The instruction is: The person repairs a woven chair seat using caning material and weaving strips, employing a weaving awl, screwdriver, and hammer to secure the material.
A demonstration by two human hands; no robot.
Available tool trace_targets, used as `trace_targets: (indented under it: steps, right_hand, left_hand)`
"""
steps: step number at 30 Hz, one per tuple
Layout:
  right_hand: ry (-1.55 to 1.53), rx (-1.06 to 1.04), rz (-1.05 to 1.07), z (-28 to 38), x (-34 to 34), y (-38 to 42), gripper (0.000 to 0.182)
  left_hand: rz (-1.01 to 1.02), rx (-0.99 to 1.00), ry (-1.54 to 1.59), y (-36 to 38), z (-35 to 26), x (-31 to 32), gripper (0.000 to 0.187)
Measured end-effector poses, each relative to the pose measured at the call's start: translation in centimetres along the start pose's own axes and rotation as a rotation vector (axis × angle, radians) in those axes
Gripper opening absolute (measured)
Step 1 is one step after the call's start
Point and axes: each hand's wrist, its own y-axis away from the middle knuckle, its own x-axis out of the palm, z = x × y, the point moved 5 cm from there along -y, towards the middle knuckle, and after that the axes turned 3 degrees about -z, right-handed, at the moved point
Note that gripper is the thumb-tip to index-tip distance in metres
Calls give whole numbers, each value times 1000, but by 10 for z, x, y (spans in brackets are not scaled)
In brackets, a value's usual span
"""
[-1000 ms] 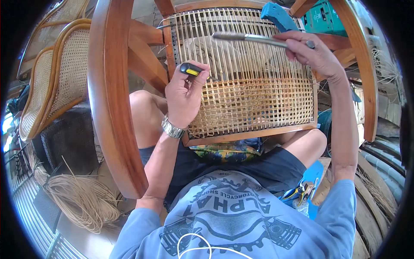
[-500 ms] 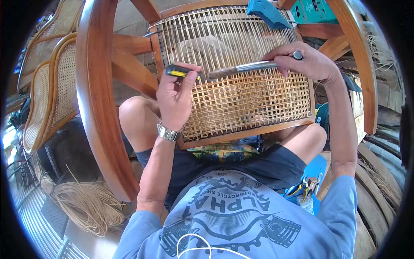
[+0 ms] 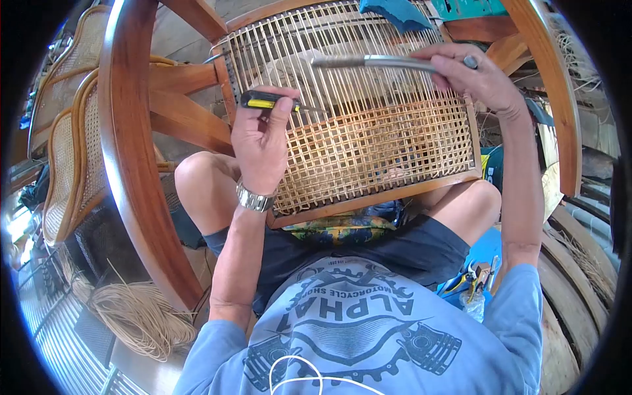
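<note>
- nearest the camera is the person's blue printed shirt [image 3: 355, 329] and dark shorts, with bare knees spread under a wooden chair frame [image 3: 131, 171] that rests tilted across the lap.
- below the left elbow, on the floor, lies a loose coil of pale cane strands [image 3: 135, 316]; by the right knee a small heap of pliers [image 3: 471, 280] sits on something blue.
- the left hand [image 3: 258, 148], with a metal watch [image 3: 253, 199] at the wrist, is closed around a screwdriver [image 3: 266, 101] with a black and yellow handle; its thin tip points right and meets the cane at the edge of the woven part.
- the cane seat [image 3: 368, 138] lies just right of that hand: the lower half is a tight, golden open-square weave, the upper half only pale upright strands with gaps between.
- the right hand [image 3: 471, 76] is raised above the seat's far right corner, fingers clamped on the end of a long metal tool [image 3: 375, 62], grey and smooth, that reaches left across the bare strands, above the screwdriver and apart from it.
- beyond the right hand, a blue cloth [image 3: 395, 13] lies on the seat's top edge.
- far left of the left hand stand other chairs [image 3: 66, 145] with woven cane backs.
</note>
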Motion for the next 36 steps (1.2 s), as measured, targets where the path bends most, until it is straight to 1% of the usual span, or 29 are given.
trace_targets:
  steps: [1,2,4,6,7,8,10,11,12,13,14,16,18,19,20,22,23,24,25,26,28,29,30,32,33,34,36]
  right_hand:
    - [6,9,-46,0,-7,1,39]
    - [14,16,-94,0,-13,2,37]
    - [27,27,-90,2,-11,4,36]
    - [5,61,-104,1,1,6,34]
    - [12,76,-32,-2,9,7,33]
    - [10,78,-35,-5,7,9,33]
    - [67,110,49,-17,4,13,39]
    - [61,45,-38,-16,-4,14,33]
    - [60,46,-38,-15,-10,18,33]
    - [19,93,-92,-16,-19,22,34]
    - [-21,137,-147,-18,-25,24,34]
    - [-44,127,-156,-16,-21,24,35]
    - [6,42,-167,-15,-8,21,36]
    - [76,50,-127,-17,1,22,36]
    - [76,51,-130,-17,0,25,36]
    - [86,31,55,-19,3,32,36]
    - [80,35,54,-21,0,40,36]
    - [-16,66,-80,-24,-11,51,37]
    - [-111,95,-216,-27,-19,62,38]
    - [-117,94,-221,-26,-17,73,38]
    - [-211,155,-491,-26,-18,104,37]
    - [-195,150,-542,-27,-13,119,37]
    - [-200,148,-549,-27,-2,131,37]
    - [-327,206,-711,-32,17,158,36]
    - [-391,216,-703,-31,26,169,37]
    - [-398,215,-715,-32,33,178,37]
    - [-530,206,-720,-37,45,192,37]
  left_hand:
    - [19,-38,-53,-1,3,3,17]
    - [22,-34,-55,-3,6,5,17]
    - [76,5,-86,-3,11,13,12]
    - [90,13,-77,-1,10,14,13]
    - [98,10,-58,-1,9,14,13]
    - [106,9,-38,-2,9,12,12]
    - [88,-29,-45,-4,7,10,11]
    - [61,-14,-23,-5,3,10,11]
    - [31,7,-1,-8,0,11,11]
    - [73,-33,-33,-8,4,13,13]
    - [74,-28,-34,-9,10,16,13]
    - [107,26,-48,-7,20,25,13]
    - [121,6,-33,-2,24,26,13]
    - [122,-16,-49,-1,22,24,14]
    - [122,-36,-66,-1,20,22,14]
    - [138,-6,-92,-2,8,18,14]
    - [89,-42,38,-2,4,14,15]
    - [40,-76,166,-2,2,11,16]
    - [40,-42,138,-5,-1,12,17]
    - [47,-41,133,-9,-1,13,17]
    - [177,-17,-70,-16,-2,22,16]
    - [184,5,1,-17,-4,33,14]
    - [191,8,-4,-18,-1,39,14]
    - [245,75,-67,-17,6,49,16]
    - [273,57,-155,-19,4,49,18]
    - [285,62,-160,-20,0,50,18]
    - [354,29,-216,-22,-5,55,17]
